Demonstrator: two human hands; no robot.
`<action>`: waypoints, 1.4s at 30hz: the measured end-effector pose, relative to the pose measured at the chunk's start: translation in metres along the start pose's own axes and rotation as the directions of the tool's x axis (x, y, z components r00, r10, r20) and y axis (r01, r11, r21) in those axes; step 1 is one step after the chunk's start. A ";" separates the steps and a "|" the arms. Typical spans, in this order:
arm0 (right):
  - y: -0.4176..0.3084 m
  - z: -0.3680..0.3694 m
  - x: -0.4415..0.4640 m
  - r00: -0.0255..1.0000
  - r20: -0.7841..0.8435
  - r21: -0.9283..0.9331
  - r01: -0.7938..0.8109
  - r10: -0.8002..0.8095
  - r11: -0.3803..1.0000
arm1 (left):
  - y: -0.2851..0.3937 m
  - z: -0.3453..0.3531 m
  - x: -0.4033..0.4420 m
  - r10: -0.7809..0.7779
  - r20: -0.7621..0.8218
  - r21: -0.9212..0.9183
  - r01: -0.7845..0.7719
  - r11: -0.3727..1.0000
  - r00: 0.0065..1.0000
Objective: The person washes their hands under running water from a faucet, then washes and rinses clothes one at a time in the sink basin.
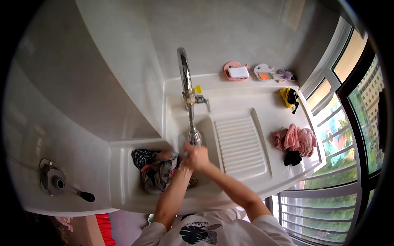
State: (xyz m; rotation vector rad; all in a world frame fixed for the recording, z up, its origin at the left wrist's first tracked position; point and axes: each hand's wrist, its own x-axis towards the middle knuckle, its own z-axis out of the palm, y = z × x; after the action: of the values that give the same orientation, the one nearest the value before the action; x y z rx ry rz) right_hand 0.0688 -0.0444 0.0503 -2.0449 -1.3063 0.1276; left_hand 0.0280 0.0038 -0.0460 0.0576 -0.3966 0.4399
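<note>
Pale grey wall panels (254, 33) enclose a glossy white laundry sink (242, 96) beside a window with light metal rails (316, 207). A deep white basin (120, 176) fills its left part, and a white ribbed washboard (240, 143) slopes just to the right. Over the basin stands a tall, curved chrome tap (184, 69), its flared nozzle pointing down at the person's hands. Left hand (187, 160) and right hand (200, 158) meet directly under that nozzle, the right lying partly over the left with its fingers seemingly curled in. Blur and overlap hide the palms, so I cannot tell whether either is gripping anything; a small pale-blue patch (186, 153) shows between them, too smeared to identify. Just beside the left forearm, a crumpled heap of multicoloured patterned fabric (162, 174) lies in the basin, next to a black cloth with white specks (141, 158). Judging by the wet-looking wrist and the hands' place beneath the outlet, the step in hand seems to be rubbing or rinsing at the tap. To my eye, the next move calls for keeping both hands low, inside the basin and clear of the metal nozzle, with the fabric within easy reach of the left. Farther right, well apart from the hands, a rumpled pink cloth bundle (294, 139) rests on the ledge, touching a small black cloth (292, 158).
</note>
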 end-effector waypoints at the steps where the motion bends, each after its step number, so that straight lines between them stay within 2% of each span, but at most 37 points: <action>1: 0.012 0.004 0.004 0.994 0.086 0.026 -0.066 0.063 0.998 | -0.005 0.036 0.007 -0.008 -0.440 0.135 0.075 0.988 0.898; 2: 0.027 0.004 0.017 0.996 -0.092 0.083 0.001 0.007 0.997 | -0.011 0.075 0.014 -0.014 -0.790 0.158 0.226 0.961 0.613; 3: 0.023 0.000 0.017 0.996 -0.092 0.083 0.001 0.006 0.997 | -0.010 0.074 0.015 -0.015 -0.790 0.158 0.226 0.961 0.613; 5: 0.009 -0.005 0.011 0.954 -0.296 0.079 -0.017 0.039 0.997 | -0.009 0.063 0.013 0.046 -0.775 0.218 0.198 0.956 0.630; 6: -0.011 -0.003 -0.003 0.972 -0.160 -0.004 -0.172 0.169 0.985 | 0.003 0.017 -0.001 -0.008 -0.547 0.293 0.200 0.935 0.837; 7: -0.019 -0.004 -0.019 0.992 -0.104 -0.016 0.069 -0.071 0.997 | 0.014 -0.028 -0.015 -0.061 -0.266 0.356 0.157 0.921 0.962; 8: -0.034 -0.020 -0.025 0.981 -0.106 -0.026 0.160 -0.162 0.987 | 0.001 0.006 -0.018 0.054 -0.239 0.519 0.080 0.851 0.970; 9: -0.044 -0.032 -0.028 0.960 -0.110 -0.039 0.253 -0.256 0.967 | 0.002 0.013 -0.018 0.042 -0.311 0.530 0.137 0.837 0.949; 10: -0.023 -0.016 -0.023 0.968 -0.134 -0.023 0.211 -0.212 0.977 | 0.001 0.028 -0.015 0.031 -0.383 0.533 0.194 0.823 0.923; 11: 0.001 0.005 -0.015 0.974 -0.159 0.001 0.166 -0.164 0.986 | -0.001 0.044 -0.013 0.026 -0.700 0.416 0.378 0.827 0.714; 12: 0.014 0.009 -0.001 0.946 -0.302 0.113 0.161 -0.120 0.981 | -0.004 0.071 -0.008 0.018 -0.916 0.215 0.451 0.866 0.401; 13: 0.036 0.006 0.009 0.945 -0.257 0.047 0.221 -0.202 0.974 | 0.005 0.048 -0.021 -0.134 -0.793 0.169 0.425 0.889 0.594; 14: 0.044 -0.010 0.015 0.960 -0.234 0.023 0.165 -0.155 0.986 | 0.014 0.025 -0.035 -0.276 -0.611 0.112 0.425 0.898 0.743; 15: 0.055 -0.011 0.019 0.959 -0.239 0.023 0.162 -0.152 0.986 | 0.002 0.063 -0.029 0.065 -0.811 0.382 0.443 0.811 0.581; 16: 0.065 -0.009 0.024 0.967 -0.224 0.237 -0.063 0.118 0.969 | 0.007 0.062 -0.028 0.062 -0.811 0.383 0.447 0.808 0.582; 17: 0.073 -0.004 0.026 0.915 -0.152 0.434 -0.279 0.375 0.857 | 0.014 0.060 -0.028 0.059 -0.754 0.400 0.386 0.831 0.654; 18: 0.068 -0.003 0.023 0.856 -0.064 0.616 -0.370 0.513 0.695 | 0.018 0.056 -0.032 0.061 -0.695 0.405 0.321 0.856 0.717; 19: 0.060 0.005 0.012 0.855 -0.059 0.614 -0.376 0.516 0.694 | 0.020 0.042 -0.036 0.060 -0.699 0.401 0.321 0.858 0.712; 21: 0.034 0.026 -0.011 0.918 -0.371 0.397 0.021 0.140 0.918 | 0.027 0.017 -0.027 0.038 -0.657 0.326 0.238 0.915 0.753; 23: -0.029 0.005 -0.044 0.925 -0.373 0.167 0.136 -0.065 0.977 | 0.030 0.002 -0.035 -0.010 -0.492 0.309 0.185 0.933 0.871; 24: -0.038 -0.008 -0.046 0.926 -0.371 0.168 0.136 -0.065 0.976 | 0.031 -0.004 -0.038 -0.034 -0.401 0.292 0.163 0.942 0.915; 25: -0.042 -0.020 -0.044 0.983 -0.177 0.092 0.068 -0.051 0.993 | 0.020 0.000 -0.032 -0.029 -0.364 -0.039 0.016 0.999 0.931; 26: -0.040 -0.029 -0.040 1.000 0.019 0.002 0.015 -0.015 1.000 | 0.009 0.004 -0.025 -0.024 -0.327 -0.375 -0.106 0.921 0.945; 27: -0.011 -0.007 -0.023 0.985 -0.149 0.023 0.091 -0.087 0.996 | 0.008 -0.003 -0.016 -0.049 -0.323 -0.110 0.015 0.994 0.945; 28: -0.003 -0.013 -0.006 0.985 -0.171 -0.008 -0.024 0.023 1.000 | 0.007 -0.010 -0.008 -0.075 -0.318 0.166 0.133 0.977 0.945; 29: 0.004 -0.021 0.010 0.971 -0.200 -0.037 -0.139 0.129 0.990 | -0.009 0.039 0.006 -0.022 -0.599 0.200 0.177 0.964 0.800; 30: 0.008 -0.024 0.018 0.951 -0.244 -0.045 -0.208 0.191 0.977 | -0.025 0.092 0.020 0.033 -0.819 0.201 0.233 0.952 0.573; 31: 0.005 -0.021 0.012 0.952 -0.243 -0.047 -0.205 0.188 0.978 | -0.026 0.096 0.022 0.023 -0.826 0.198 0.251 0.947 0.564; 32: -0.003 -0.016 -0.001 0.959 -0.252 -0.013 -0.134 0.127 0.991 | -0.026 0.042 0.010 0.116 -0.487 0.220 -0.007 0.976 0.865; 33: -0.013 -0.015 -0.012 0.961 -0.270 0.019 -0.061 0.063 0.998 | -0.004 0.015 0.007 -0.026 -0.316 0.152 0.078 0.985 0.949; 34: -0.028 -0.014 -0.029 0.984 -0.174 -0.009 0.024 -0.025 1.000 | 0.014 0.010 0.004 -0.178 -0.178 0.060 0.192 0.980 0.968; 36: -0.030 0.003 -0.038 0.981 -0.166 -0.084 0.091 -0.104 0.992 | 0.024 0.016 0.005 -0.320 -0.048 -0.095 0.315 0.944 0.946; 37: -0.021 0.000 -0.032 0.986 -0.127 -0.055 0.103 -0.110 0.993 | 0.013 0.036 0.007 -0.269 -0.283 -0.019 0.275 0.961 0.921; 38: -0.011 0.000 -0.020 0.988 -0.156 -0.013 -0.022 0.019 1.000 | -0.001 0.062 0.006 -0.185 -0.504 0.065 0.250 0.966 0.844; 39: 0.003 -0.003 0.001 0.971 -0.193 0.028 -0.140 0.142 0.990 | -0.011 0.084 0.012 -0.079 -0.680 0.156 0.249 0.956 0.729; 40: 0.017 -0.011 0.015 0.985 -0.123 -0.014 -0.125 0.123 0.992 | -0.014 0.093 0.017 0.044 -0.810 0.245 0.269 0.931 0.585; 42: 0.013 -0.007 0.008 0.979 -0.152 -0.012 -0.141 0.138 0.990 | -0.009 0.080 0.012 0.050 -0.815 0.267 0.298 0.916 0.577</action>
State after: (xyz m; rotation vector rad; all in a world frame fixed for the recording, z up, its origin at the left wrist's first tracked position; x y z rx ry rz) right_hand 0.0859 -0.0450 0.0499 -2.1214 -1.0767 0.0210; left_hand 0.0131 -0.0108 0.0321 0.2524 0.6322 0.3479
